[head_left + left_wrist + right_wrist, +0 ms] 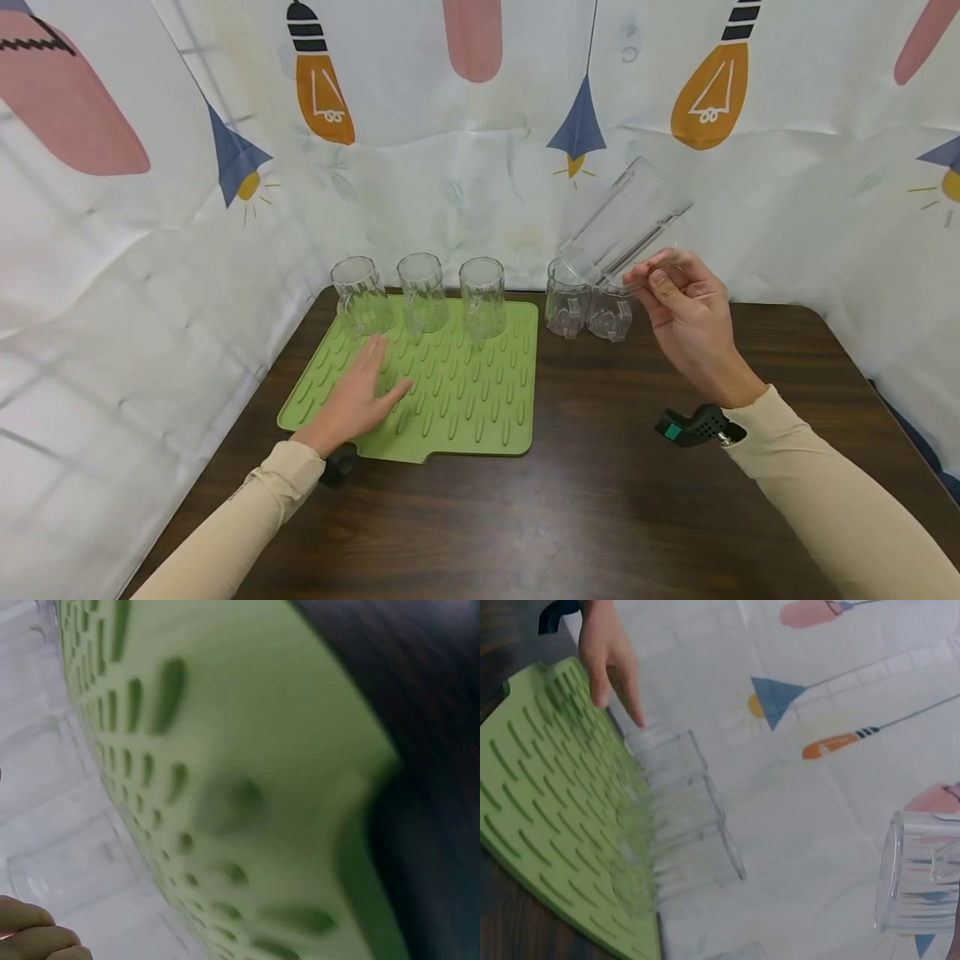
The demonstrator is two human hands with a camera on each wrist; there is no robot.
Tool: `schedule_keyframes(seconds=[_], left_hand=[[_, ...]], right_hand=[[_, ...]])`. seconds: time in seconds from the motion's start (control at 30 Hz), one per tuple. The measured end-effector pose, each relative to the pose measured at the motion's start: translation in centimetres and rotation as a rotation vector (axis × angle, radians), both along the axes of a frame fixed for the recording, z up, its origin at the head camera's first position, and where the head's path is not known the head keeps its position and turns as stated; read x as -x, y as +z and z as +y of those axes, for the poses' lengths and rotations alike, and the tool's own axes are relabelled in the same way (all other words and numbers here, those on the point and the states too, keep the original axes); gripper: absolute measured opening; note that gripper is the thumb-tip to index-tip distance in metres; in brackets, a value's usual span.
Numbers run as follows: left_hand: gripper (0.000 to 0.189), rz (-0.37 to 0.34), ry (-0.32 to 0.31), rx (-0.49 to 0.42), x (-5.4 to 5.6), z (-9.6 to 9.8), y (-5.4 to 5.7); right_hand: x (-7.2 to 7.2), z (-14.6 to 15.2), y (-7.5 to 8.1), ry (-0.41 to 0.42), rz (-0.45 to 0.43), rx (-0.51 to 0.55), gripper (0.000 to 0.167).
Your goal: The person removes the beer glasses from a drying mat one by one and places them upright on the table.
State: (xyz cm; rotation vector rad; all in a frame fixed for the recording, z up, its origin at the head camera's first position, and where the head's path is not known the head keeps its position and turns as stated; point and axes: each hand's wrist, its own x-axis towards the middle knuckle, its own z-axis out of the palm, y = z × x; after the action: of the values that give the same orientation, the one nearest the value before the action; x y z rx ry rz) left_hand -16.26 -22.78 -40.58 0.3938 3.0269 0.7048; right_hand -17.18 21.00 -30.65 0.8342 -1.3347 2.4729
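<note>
My right hand (686,312) holds a clear glass mug (617,218) by its handle side, raised and tilted in front of the curtain. In the right wrist view this mug (919,877) shows at the right edge. My left hand (356,404) hovers over the left part of a green ribbed mat (480,417), fingers extended and holding nothing. Just beyond its fingertips is the left mug (365,302) of three on the mat's back edge. Beside it stand a middle mug (423,293) and a right mug (483,298).
Two more clear mugs, one (566,300) left of the other (609,313), stand side by side on the dark wooden table (600,500), right of the mat and below the raised mug. A patterned white curtain (465,200) hangs right behind the table and along its left side.
</note>
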Motion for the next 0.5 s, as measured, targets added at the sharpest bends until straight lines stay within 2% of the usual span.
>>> schedule_keyframes(seconds=[0.17,0.37,0.5], left_hand=[[0.093,-0.016,0.009,0.035,0.0,-1.8,-0.1],[0.097,-0.016,0.023,0.062,-0.1,-3.6,0.0],[0.101,-0.028,0.024,0.083,-0.1,-4.5,-0.2]], right_hand=[[0.3,1.8,0.4,0.041,0.054,0.018,0.020],[0.5,3.8,0.4,0.006,0.082,-0.004,0.021],[0.9,5.0,0.1,-0.024,0.098,-0.042,0.022]])
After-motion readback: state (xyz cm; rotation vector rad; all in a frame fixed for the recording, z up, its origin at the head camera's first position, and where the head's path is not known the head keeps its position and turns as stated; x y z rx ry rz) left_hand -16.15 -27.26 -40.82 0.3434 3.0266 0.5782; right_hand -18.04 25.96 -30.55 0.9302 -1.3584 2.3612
